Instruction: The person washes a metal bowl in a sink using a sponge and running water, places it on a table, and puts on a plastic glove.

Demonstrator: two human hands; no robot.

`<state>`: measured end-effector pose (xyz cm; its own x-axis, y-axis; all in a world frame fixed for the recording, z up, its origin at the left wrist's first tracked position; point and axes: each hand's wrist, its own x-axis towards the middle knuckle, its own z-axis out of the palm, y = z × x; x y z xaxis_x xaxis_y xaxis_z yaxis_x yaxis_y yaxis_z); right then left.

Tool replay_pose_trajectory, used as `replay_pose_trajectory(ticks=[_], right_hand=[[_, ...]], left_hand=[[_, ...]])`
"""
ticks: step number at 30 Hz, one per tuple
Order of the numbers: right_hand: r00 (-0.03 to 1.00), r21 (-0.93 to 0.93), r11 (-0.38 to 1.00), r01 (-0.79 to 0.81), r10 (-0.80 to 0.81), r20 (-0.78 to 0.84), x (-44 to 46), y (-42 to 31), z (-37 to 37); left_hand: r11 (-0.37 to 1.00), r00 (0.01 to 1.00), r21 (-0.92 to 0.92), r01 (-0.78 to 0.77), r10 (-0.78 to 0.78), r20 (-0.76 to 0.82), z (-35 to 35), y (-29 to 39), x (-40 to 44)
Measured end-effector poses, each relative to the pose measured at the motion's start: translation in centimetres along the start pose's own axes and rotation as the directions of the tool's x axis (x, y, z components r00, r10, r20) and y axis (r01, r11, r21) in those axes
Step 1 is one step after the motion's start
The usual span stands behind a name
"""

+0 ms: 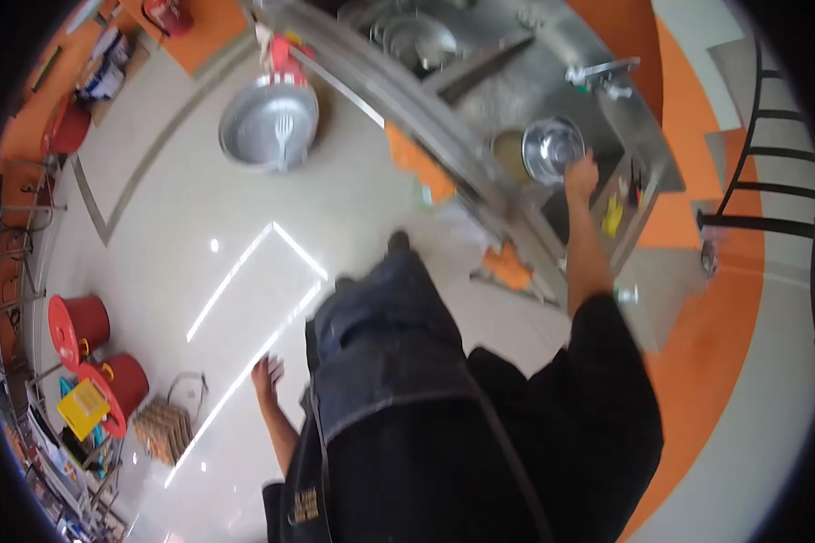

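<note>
A round shiny metal bowl (pixel 551 147) is at the right-hand basin of the steel sink (pixel 507 86). My right hand (pixel 581 174) is closed on the bowl's near right rim, with the arm stretched forward. Under the bowl's left side a brownish round thing (pixel 509 154) partly shows. The faucet (pixel 602 72) stands just beyond the bowl. My left hand (pixel 267 373) hangs low over the floor, away from the sink, its fingers apart and holding nothing.
A large metal basin (pixel 270 125) with a white slotted spatula (pixel 283 136) lies left of the sink. More metal bowls (pixel 417 41) are in the left sink compartment. Red bins (pixel 80 328) stand at the far left. Orange cloths (pixel 507 267) hang by the sink's front.
</note>
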<state>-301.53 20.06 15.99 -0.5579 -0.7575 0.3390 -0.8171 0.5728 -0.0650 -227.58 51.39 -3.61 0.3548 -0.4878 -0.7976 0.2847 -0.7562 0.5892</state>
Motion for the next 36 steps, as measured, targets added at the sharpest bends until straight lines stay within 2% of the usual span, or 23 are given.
replay_pose_trajectory(ticks=[1, 3, 5, 8, 10, 11, 12, 13, 15, 16, 18, 21, 23, 24, 25, 26, 29, 31, 32, 33, 34, 35, 36], right_hand=[[0.988, 0.155, 0.980, -0.124, 0.136, -0.068, 1.0, -1.3, -0.5], [0.991, 0.266, 0.964, -0.008, 0.043, -0.128, 1.9, -3.5, -4.2], [0.983, 0.417, 0.903, 0.102, -0.026, -0.184, 2.7, -4.1, -6.4], [0.988, 0.622, 0.769, 0.149, -0.095, -0.119, 4.9, -5.8, -4.7], [0.954, 0.768, 0.608, -0.199, -0.061, 0.295, 3.7, -10.2, -6.2], [0.920, 0.785, 0.572, -0.240, -0.125, 0.373, 2.8, -11.6, -4.8], [0.910, 0.710, 0.662, -0.239, -0.102, 0.402, 1.2, -15.9, -12.1], [0.810, 0.783, 0.495, -0.377, -0.233, 0.538, 1.1, -16.1, -8.2], [0.640, 0.827, 0.441, -0.348, -0.533, 0.553, 0.3, -17.2, -5.6], [0.645, 0.875, 0.356, -0.330, -0.592, 0.484, -0.3, -17.6, -5.0], [0.395, 0.782, 0.338, -0.524, -0.717, 0.574, 1.4, -16.7, -6.6], [0.233, 0.593, 0.257, -0.763, -0.746, 0.624, 6.0, -9.9, -0.5], [0.491, 0.662, 0.255, -0.705, -0.499, 0.714, 9.9, -3.2, 5.7], [0.733, 0.698, 0.618, -0.362, -0.274, 0.622, 11.9, 0.8, 9.6], [0.947, 0.511, 0.858, -0.063, -0.110, 0.302, 13.7, 3.9, 9.8], [0.985, 0.374, 0.926, -0.048, -0.019, 0.173, 15.9, 6.3, 10.4], [0.887, 0.578, 0.717, -0.390, 0.123, 0.445, 22.0, 12.1, 12.8], [0.742, 0.740, 0.061, -0.669, 0.111, 0.661, 23.6, 11.0, 11.8], [0.696, 0.700, -0.075, -0.711, 0.075, 0.714, 24.3, 10.5, 12.9], [0.673, 0.674, -0.003, -0.738, 0.047, 0.738, 24.0, 11.1, 15.4], [0.667, 0.613, 0.366, -0.701, 0.030, 0.745, 23.5, 12.1, 19.1], [0.693, 0.296, 0.932, -0.209, -0.072, 0.717, 23.2, 14.2, 25.0], [0.631, 0.075, 0.987, 0.140, -0.148, 0.761, 21.9, 14.8, 28.9]], left_hand=[[0.999, 0.995, 0.041, -0.009, 0.013, -0.094, 0.5, 0.7, 0.7], [0.995, 0.986, 0.100, -0.016, 0.032, -0.165, 1.5, 3.1, -0.3], [0.968, 0.977, 0.134, -0.212, 0.214, 0.000, 7.1, 7.9, -1.1], [0.863, 0.838, 0.092, -0.496, 0.448, 0.311, 20.7, 19.2, -5.2], [0.778, 0.719, 0.078, -0.624, 0.531, 0.449, 30.6, 26.7, -10.2], [0.747, 0.634, 0.000, -0.665, 0.565, 0.527, 34.4, 29.7, -11.6], [0.717, 0.539, -0.081, -0.692, 0.588, 0.603, 37.5, 31.9, -13.0], [0.782, 0.525, -0.183, -0.596, 0.552, 0.648, 40.0, 33.7, -13.5], [0.919, 0.651, -0.259, -0.296, 0.393, 0.649, 43.0, 34.9, -11.1], [0.958, 0.684, -0.245, -0.149, 0.279, 0.674, 43.6, 35.6, -10.3], [0.956, 0.766, -0.261, -0.132, 0.266, 0.585, 44.7, 35.7, -10.3], [0.938, 0.794, -0.340, -0.068, 0.257, 0.551, 43.8, 33.3, -6.8], [0.906, 0.858, -0.417, -0.069, 0.267, 0.439, 42.9, 32.3, -6.5], [0.884, 0.886, -0.460, -0.078, 0.273, 0.375, 42.1, 31.8, -6.5], [0.856, 0.901, -0.507, -0.102, 0.295, 0.318, 41.4, 31.4, -6.1], [0.824, 0.915, -0.551, -0.131, 0.314, 0.252, 40.0, 30.8, -5.5], [0.696, 0.904, -0.682, -0.226, 0.410, 0.118, 35.4, 27.9, -2.4], [0.619, 0.898, -0.715, -0.326, 0.439, -0.030, 32.1, 25.8, -1.0], [0.636, 0.907, -0.681, -0.362, 0.410, -0.100, 31.5, 25.5, -1.6], [0.631, 0.932, -0.698, -0.337, 0.326, -0.156, 30.1, 24.9, -1.3], [0.596, 0.939, -0.740, -0.313, 0.312, -0.145, 28.4, 24.1, -0.9], [0.613, 0.943, -0.717, -0.331, 0.251, -0.220, 28.0, 24.3, -1.6], [0.598, 0.922, -0.703, -0.385, 0.289, -0.259, 26.2, 23.3, -1.0]])
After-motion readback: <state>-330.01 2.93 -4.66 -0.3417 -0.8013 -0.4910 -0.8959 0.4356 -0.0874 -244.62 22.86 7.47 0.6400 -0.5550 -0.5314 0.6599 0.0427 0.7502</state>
